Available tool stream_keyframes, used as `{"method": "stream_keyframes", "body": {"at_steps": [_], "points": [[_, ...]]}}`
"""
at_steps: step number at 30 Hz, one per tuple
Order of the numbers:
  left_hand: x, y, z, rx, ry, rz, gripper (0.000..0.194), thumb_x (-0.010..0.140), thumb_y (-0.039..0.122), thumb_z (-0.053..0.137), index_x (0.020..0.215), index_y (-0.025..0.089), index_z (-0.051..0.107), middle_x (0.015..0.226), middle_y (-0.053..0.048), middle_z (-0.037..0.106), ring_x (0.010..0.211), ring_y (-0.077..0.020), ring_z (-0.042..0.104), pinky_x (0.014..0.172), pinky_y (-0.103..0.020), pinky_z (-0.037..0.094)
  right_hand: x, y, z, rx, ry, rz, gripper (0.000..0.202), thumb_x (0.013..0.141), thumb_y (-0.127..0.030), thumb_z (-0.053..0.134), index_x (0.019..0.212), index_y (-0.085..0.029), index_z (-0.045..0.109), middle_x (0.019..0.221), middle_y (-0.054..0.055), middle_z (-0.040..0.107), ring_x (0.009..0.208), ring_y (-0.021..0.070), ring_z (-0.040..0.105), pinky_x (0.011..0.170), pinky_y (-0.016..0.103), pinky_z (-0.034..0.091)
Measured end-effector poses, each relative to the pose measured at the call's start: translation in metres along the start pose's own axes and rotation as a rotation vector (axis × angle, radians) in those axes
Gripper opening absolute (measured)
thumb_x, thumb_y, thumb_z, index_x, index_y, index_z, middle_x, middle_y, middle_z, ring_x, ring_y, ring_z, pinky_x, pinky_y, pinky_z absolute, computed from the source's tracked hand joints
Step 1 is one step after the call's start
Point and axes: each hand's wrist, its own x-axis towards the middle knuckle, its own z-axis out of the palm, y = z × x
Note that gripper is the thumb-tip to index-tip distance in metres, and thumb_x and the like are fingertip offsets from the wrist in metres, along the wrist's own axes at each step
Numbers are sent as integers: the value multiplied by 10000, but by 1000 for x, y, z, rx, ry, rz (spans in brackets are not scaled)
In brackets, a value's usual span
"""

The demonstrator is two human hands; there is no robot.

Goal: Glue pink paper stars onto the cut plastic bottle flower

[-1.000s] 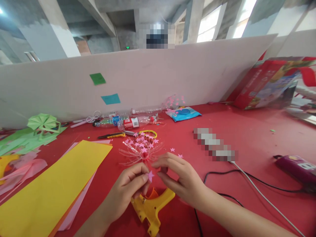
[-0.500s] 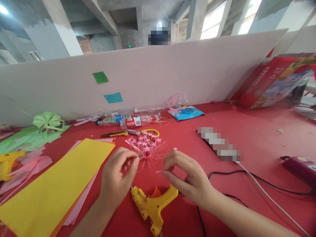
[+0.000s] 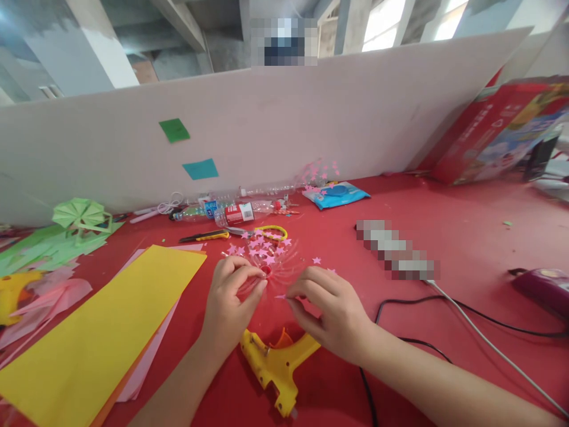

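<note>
My left hand [image 3: 233,290] is closed in a pinch beside a clear plastic bottle cut into thin strips, with a red ring [image 3: 265,271] at its middle. What sits between those fingertips is too small to make out; strips run close by. Thumb and forefinger of my right hand [image 3: 331,308] pinch a small pink paper star [image 3: 281,296], seen nearly edge-on. More pink stars [image 3: 269,260] are on the ends of the bottle's strips. Just below both hands a yellow glue gun [image 3: 278,367] lies on its side, its handle partly behind my right hand.
On the red table [image 3: 444,237] are yellow paper sheets [image 3: 111,332], a box cutter [image 3: 204,236], yellow-handled scissors [image 3: 278,230], plastic bottles [image 3: 235,213], a wipes pack [image 3: 340,196] and a loose star [image 3: 316,261]. Cables [image 3: 413,300] cross at right. A white board [image 3: 267,130] stands behind.
My left hand has moved right and slightly up, closer to the bottle's red ring. My right hand has shifted slightly left, still pinching the star. The view has tilted slightly.
</note>
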Motion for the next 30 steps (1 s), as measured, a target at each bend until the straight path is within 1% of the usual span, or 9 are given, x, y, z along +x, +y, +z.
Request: {"method": "stream_keyframes", "body": {"at_steps": [2,5,11,15,18,22,27,30], "points": [[-1,3,1,-18,-21,37,64,850,232,582,826,218,640,869,-19,572,862,-176,553,795,-319,469,-1,2,2,-111,-19,-66,185,907,-127,433,792,-172,571,654,16,563,572,125,474,535,247,364],[-3,6,3,-27,-37,84,82,861,222,562,814,215,628,834,-22,602,835,-175,569,775,-312,473,-2,5,4,-186,-52,-105,228,935,-147,408,781,-167,576,602,-2,542,516,112,438,513,247,330],[-5,7,4,-57,-69,139,98,873,172,521,826,213,596,841,-29,675,820,-168,611,758,-296,490,-4,8,8,-205,-92,-123,266,947,-149,372,764,-168,564,590,-9,550,495,99,424,503,248,314],[-7,7,6,-68,-116,113,123,870,153,505,903,213,607,882,-26,709,802,-156,639,732,-274,508,-5,10,10,-225,-115,-147,240,941,-138,393,773,-156,564,596,-9,560,496,96,431,505,252,302],[-8,8,6,-74,-139,80,136,868,157,491,910,208,610,874,-27,711,790,-153,646,722,-270,512,-6,11,10,-232,-123,-149,248,941,-137,382,769,-159,560,589,-14,551,491,98,422,498,257,301],[-6,8,3,-66,-138,64,145,851,151,483,907,204,605,857,-33,700,759,-153,635,723,-283,513,-6,12,10,-241,-112,-133,258,941,-139,372,762,-169,555,577,-20,539,484,99,410,492,256,300],[-6,10,1,-58,-145,110,173,818,123,502,941,197,600,848,-31,678,735,-151,614,730,-291,516,-5,10,10,-231,-101,-124,247,937,-143,377,774,-169,562,585,-15,553,488,100,417,492,250,308],[-7,11,1,-55,-159,149,181,807,113,515,952,195,587,895,-44,676,776,-161,613,754,-301,516,-5,9,10,-221,-106,-118,251,934,-140,375,772,-169,565,588,-15,557,489,101,419,494,247,314]]}}
